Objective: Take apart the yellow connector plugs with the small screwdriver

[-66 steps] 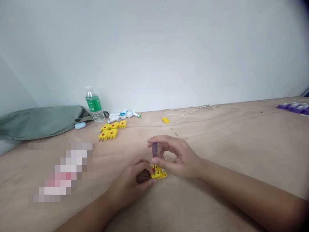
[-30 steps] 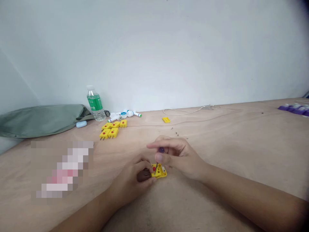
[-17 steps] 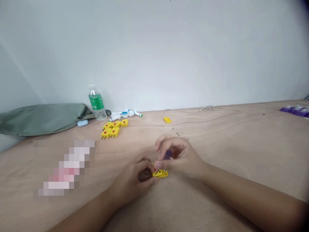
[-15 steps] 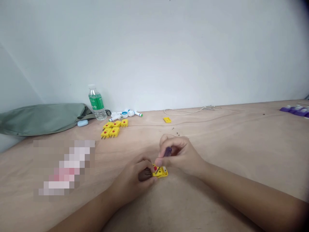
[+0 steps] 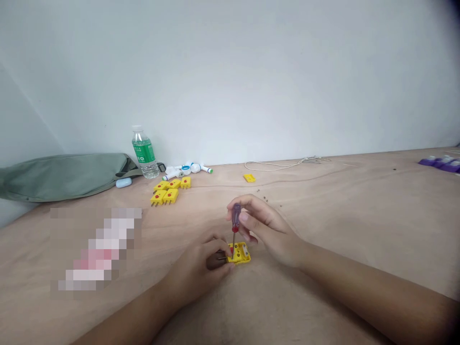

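A yellow plug half (image 5: 243,259) with its inside facing up lies on the table in front of me. My left hand (image 5: 204,261) grips it at its left end between thumb and fingers; a metal pin sticks out toward the palm. In my right hand (image 5: 264,227) is a screwdriver (image 5: 235,218) with a purple handle and a red collar, pinched by thumb and fingers. It stands almost upright, its tip down at the left part of the plug half. The tip's exact contact is too small to make out.
Several yellow plugs (image 5: 170,195) lie at the left, near a water bottle (image 5: 145,155) and a green bag (image 5: 68,177). A yellow cover (image 5: 249,178), small screws (image 5: 265,198) and a white cable (image 5: 269,168) lie toward the wall. Purple-and-white objects (image 5: 440,164) stand far right.
My right hand has shifted slightly left and up, and its fingers now hold the screwdriver more upright, with the handle showing. My left hand and the plug half have stayed in place.
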### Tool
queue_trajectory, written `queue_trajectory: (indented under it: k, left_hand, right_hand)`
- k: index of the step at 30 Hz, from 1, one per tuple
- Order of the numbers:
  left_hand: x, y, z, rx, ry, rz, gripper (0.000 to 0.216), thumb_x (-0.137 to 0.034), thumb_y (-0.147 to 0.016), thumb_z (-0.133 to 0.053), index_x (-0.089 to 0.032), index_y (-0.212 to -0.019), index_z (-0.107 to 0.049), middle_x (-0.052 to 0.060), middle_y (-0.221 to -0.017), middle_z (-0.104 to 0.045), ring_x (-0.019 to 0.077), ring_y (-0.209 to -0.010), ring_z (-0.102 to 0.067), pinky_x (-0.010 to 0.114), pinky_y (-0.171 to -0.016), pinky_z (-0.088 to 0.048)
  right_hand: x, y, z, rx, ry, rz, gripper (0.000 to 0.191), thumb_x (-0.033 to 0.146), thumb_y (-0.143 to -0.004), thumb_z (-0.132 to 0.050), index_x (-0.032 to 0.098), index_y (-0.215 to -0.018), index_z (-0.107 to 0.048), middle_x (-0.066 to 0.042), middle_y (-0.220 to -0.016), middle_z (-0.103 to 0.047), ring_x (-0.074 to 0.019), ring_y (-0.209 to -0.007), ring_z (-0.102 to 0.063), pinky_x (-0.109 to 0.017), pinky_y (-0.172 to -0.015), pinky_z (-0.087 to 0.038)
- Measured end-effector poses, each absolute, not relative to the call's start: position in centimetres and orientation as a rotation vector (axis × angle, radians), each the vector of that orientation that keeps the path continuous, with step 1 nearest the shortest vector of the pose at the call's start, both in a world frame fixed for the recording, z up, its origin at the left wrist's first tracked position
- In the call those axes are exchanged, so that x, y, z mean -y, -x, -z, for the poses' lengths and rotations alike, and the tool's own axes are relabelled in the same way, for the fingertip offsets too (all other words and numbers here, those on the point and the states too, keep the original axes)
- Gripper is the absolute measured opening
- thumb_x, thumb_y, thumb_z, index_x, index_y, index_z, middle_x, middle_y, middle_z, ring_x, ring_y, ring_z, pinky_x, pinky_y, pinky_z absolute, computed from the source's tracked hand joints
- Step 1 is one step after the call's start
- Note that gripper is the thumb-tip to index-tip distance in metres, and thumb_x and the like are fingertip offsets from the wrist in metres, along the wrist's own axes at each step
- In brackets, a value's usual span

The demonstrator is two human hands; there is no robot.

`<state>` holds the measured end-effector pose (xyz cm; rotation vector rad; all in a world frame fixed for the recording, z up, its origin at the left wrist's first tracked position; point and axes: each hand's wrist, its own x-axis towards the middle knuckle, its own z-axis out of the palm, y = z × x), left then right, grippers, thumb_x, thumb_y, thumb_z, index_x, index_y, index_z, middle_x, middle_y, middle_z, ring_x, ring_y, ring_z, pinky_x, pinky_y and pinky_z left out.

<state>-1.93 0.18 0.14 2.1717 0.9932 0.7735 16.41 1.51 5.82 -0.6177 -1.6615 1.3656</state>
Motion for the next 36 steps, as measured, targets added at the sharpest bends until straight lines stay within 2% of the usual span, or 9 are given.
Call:
queue_trajectory:
  k: [7,14,17,21,25,27,30,33,36]
  left_hand:
    - [0.1,1.4,-0.5,-0.964,-2.081,-0.820,0.016,-0.008,-0.076,-0.059,-0.019,-0.084,-0.066,0.004,-0.097,-0.058,0.0154,-0.091,-0.060,0.025,-0.082,-0.050]
    - [0.3,0.6,-0.9,-0.957,-1.991,-0.911,0.013,-0.008,-0.076,-0.058,-0.017,-0.080,-0.067,0.005,-0.095,-0.059,0.0164,-0.090,-0.060,0.024,-0.076,-0.051]
    - [0.3,0.5,-0.9,-1.004,-2.010,-0.903,0.011,-0.007,-0.074,-0.059,-0.016,-0.073,-0.065,0.005,-0.093,-0.059,0.0163,-0.089,-0.061,0.023,-0.076,-0.051]
    - [0.4,0.5,-0.8,-1.061,-2.026,-0.886,0.009,-0.007,-0.073,-0.059,-0.015,-0.070,-0.063,0.004,-0.089,-0.059,0.0148,-0.083,-0.062,0.022,-0.072,-0.051]
    - [0.6,0.4,-0.8,-1.060,-2.059,-0.902,0.009,-0.009,-0.074,-0.059,-0.016,-0.073,-0.063,0.003,-0.091,-0.060,0.0143,-0.084,-0.061,0.023,-0.076,-0.050]
    - [0.6,0.4,-0.8,-1.050,-2.072,-0.922,0.009,-0.010,-0.074,-0.059,-0.017,-0.073,-0.065,0.003,-0.092,-0.060,0.0147,-0.087,-0.061,0.023,-0.077,-0.050]
    - [0.6,0.3,-0.7,-1.074,-2.061,-0.931,0.008,-0.011,-0.073,-0.060,-0.015,-0.073,-0.066,0.005,-0.092,-0.058,0.0155,-0.085,-0.062,0.023,-0.074,-0.051]
    - [0.4,0.3,-0.5,-1.086,-2.059,-0.942,0.006,-0.012,-0.073,-0.061,-0.015,-0.072,-0.065,0.005,-0.091,-0.059,0.0160,-0.085,-0.062,0.024,-0.074,-0.051]
    - [0.3,0.5,-0.5,-1.064,-2.082,-0.924,0.004,-0.013,-0.074,-0.061,-0.015,-0.071,-0.064,0.006,-0.091,-0.058,0.0159,-0.084,-0.061,0.024,-0.074,-0.050]
  right_hand:
    - [-1.3,-16.8,-5.6,1.836,0.514,-1.273,0.014,0.025,-0.091,-0.046,0.020,-0.103,-0.049,-0.001,-0.082,-0.052,-0.0060,-0.061,-0.049,-0.019,-0.053,-0.041]
    - [-1.7,-16.5,-5.2,1.876,0.426,-1.096,0.023,0.016,-0.072,-0.069,0.019,-0.090,-0.055,0.001,-0.080,-0.051,-0.0069,-0.060,-0.048,-0.023,-0.056,-0.041]
    - [-1.9,-16.6,-5.3,1.896,0.442,-1.103,0.021,0.019,-0.080,-0.061,0.019,-0.101,-0.057,-0.002,-0.085,-0.052,-0.0098,-0.072,-0.052,-0.025,-0.065,-0.044]
    - [-1.6,-16.7,-5.2,1.867,0.420,-1.231,0.027,0.020,-0.093,-0.040,0.023,-0.119,-0.043,-0.003,-0.092,-0.051,-0.0117,-0.085,-0.053,-0.028,-0.075,-0.045]
    - [-1.0,-16.1,-5.0,1.761,0.298,-1.457,0.018,0.023,-0.094,-0.033,0.024,-0.110,-0.041,-0.002,-0.092,-0.045,-0.0119,-0.079,-0.055,-0.028,-0.063,-0.047]
    - [-0.7,-16.0,-5.3,1.716,0.307,-1.443,0.015,0.020,-0.093,-0.034,0.024,-0.106,-0.041,-0.001,-0.088,-0.043,-0.0099,-0.072,-0.052,-0.026,-0.060,-0.045]
    - [-0.5,-16.5,-6.7,1.728,0.402,-1.256,0.023,0.011,-0.085,-0.041,0.024,-0.103,-0.041,0.002,-0.082,-0.044,-0.0077,-0.065,-0.044,-0.021,-0.057,-0.040]
    - [-0.5,-17.6,-8.4,2.017,0.606,-1.012,0.031,0.005,-0.072,-0.050,0.022,-0.098,-0.046,0.004,-0.074,-0.046,-0.0070,-0.059,-0.040,-0.019,-0.053,-0.034]
    - [-0.8,-18.4,-8.9,2.474,0.852,-0.716,0.011,0.007,-0.065,-0.054,0.017,-0.071,-0.052,0.004,-0.062,-0.048,-0.0066,-0.054,-0.041,-0.019,-0.052,-0.032]
